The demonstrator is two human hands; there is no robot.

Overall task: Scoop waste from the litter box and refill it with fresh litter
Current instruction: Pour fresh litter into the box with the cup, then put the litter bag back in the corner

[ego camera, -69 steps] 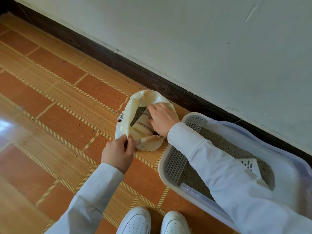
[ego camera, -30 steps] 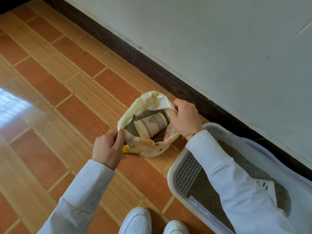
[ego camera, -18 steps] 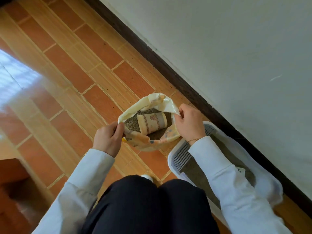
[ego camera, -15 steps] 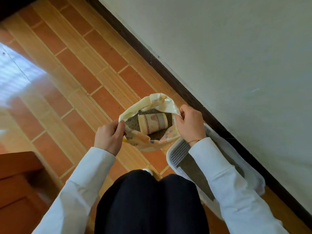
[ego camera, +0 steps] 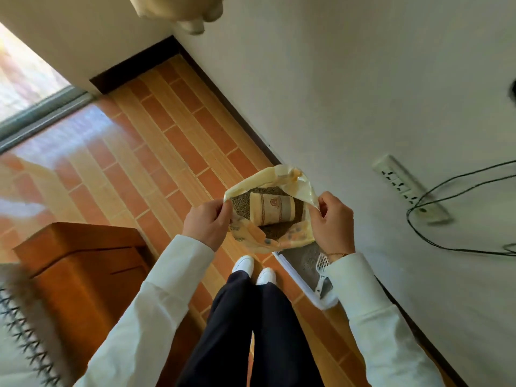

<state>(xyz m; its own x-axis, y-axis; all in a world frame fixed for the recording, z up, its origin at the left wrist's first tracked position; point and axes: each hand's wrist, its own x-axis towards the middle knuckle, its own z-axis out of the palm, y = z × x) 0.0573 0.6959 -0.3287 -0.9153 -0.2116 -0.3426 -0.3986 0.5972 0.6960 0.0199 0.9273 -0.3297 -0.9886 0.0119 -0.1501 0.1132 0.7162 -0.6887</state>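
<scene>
A pale yellow litter bag [ego camera: 282, 241] is held up in the air in front of me, its mouth pulled wide. Inside lie dark litter granules [ego camera: 240, 204] and a patterned paper cup [ego camera: 272, 211] on its side. My left hand [ego camera: 208, 224] pinches the bag's left edge, and my right hand [ego camera: 332, 222] pinches its right edge. On the floor below, by the wall, stands the white litter box [ego camera: 310, 294] with grey litter; my right sleeve and the bag hide most of it. A white slotted scoop [ego camera: 323, 262] pokes out of the box.
A wooden cabinet [ego camera: 83, 263] stands at the left. A wall power strip [ego camera: 409, 188] with a black cable [ego camera: 446, 247] hangs at the right. My white shoes [ego camera: 252, 268] stand on the orange tiled floor beside the box. A bright glass door lies far left.
I have stood up, lifting the open bag off the floor with both hands. The view rose, so the litter box now lies far below, and the cabinet and power strip came into sight.
</scene>
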